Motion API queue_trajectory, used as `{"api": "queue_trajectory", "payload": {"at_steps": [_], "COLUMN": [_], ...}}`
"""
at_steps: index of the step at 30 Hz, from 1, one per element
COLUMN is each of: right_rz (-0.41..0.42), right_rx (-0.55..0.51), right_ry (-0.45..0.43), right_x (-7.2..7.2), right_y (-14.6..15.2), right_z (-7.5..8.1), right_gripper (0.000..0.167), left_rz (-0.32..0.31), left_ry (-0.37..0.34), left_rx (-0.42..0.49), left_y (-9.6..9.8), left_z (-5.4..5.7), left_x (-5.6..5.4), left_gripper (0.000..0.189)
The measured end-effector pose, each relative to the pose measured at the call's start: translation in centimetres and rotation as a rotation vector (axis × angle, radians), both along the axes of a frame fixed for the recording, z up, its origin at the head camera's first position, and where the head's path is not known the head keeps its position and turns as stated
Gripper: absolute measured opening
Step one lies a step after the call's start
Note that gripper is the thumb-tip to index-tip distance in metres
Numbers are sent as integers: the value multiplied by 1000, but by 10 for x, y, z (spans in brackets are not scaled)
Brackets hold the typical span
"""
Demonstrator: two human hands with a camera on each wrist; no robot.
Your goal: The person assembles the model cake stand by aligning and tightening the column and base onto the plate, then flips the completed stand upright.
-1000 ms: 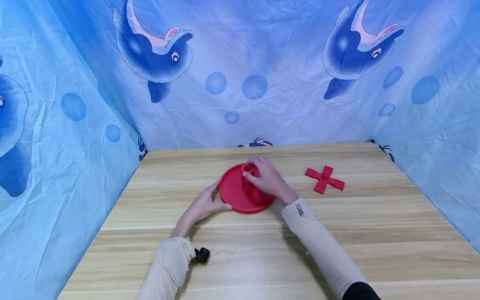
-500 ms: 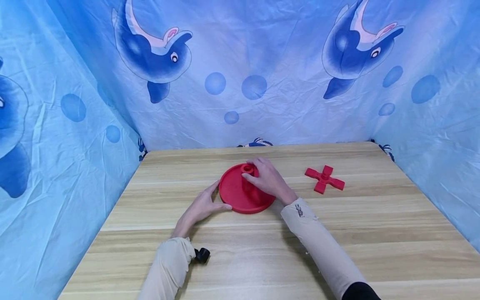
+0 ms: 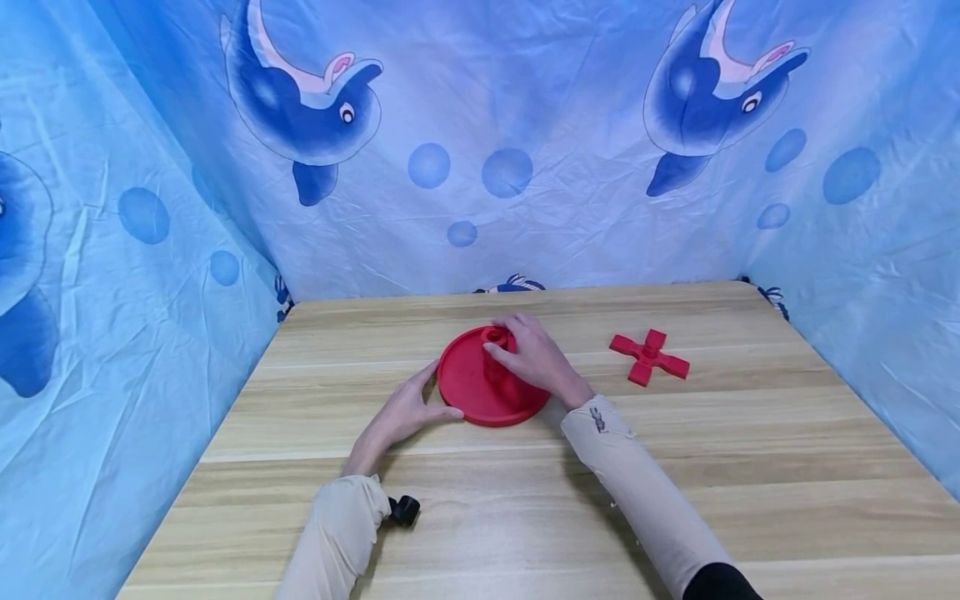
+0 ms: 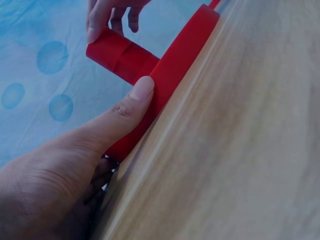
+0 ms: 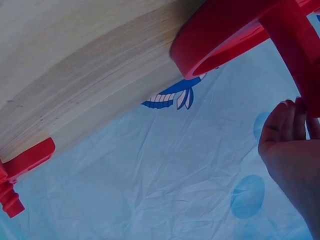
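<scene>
A round red plate (image 3: 467,385) with a raised rim lies on the wooden table. From its middle rises a red hollow post (image 4: 122,59), upright, with its ringed top open. My left hand (image 3: 403,412) holds the plate's near-left edge, thumb against the rim in front and fingers round the far side. The right hand (image 3: 537,360) grips the post near its top, thumb on the near side and fingers behind. In the right wrist view the fingers touch the post's upper end; part of that hand is outside the picture.
To the right on the table (image 3: 750,467) lies a red four-armed cross piece (image 3: 649,358) with a short ribbed stub. A small black device (image 3: 405,511) sits at the left sleeve's cuff. Blue dolphin-print cloth (image 3: 480,125) hangs behind and along both sides.
</scene>
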State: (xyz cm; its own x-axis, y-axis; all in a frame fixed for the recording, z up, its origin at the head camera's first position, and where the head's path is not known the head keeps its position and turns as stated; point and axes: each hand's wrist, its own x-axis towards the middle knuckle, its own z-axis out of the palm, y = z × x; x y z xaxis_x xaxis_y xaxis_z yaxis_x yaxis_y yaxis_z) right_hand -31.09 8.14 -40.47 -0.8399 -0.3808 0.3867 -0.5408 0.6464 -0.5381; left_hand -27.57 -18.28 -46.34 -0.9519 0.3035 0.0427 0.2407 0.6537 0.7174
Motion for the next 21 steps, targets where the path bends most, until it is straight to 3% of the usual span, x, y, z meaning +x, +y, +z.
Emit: {"api": "queue_trajectory", "payload": {"at_steps": [10, 21], "right_rz": [31, -13], "right_rx": [-1, -18], "right_ry": [-3, -24], "right_x": [1, 4], "right_y": [1, 0], "right_z": [2, 3], "right_gripper": [47, 52], "left_rz": [-3, -3], "left_ry": [10, 14], "left_rx": [5, 7], "left_y": [0, 0], "left_z": [-1, -2], "left_x": [1, 1], "left_gripper": [115, 116]}}
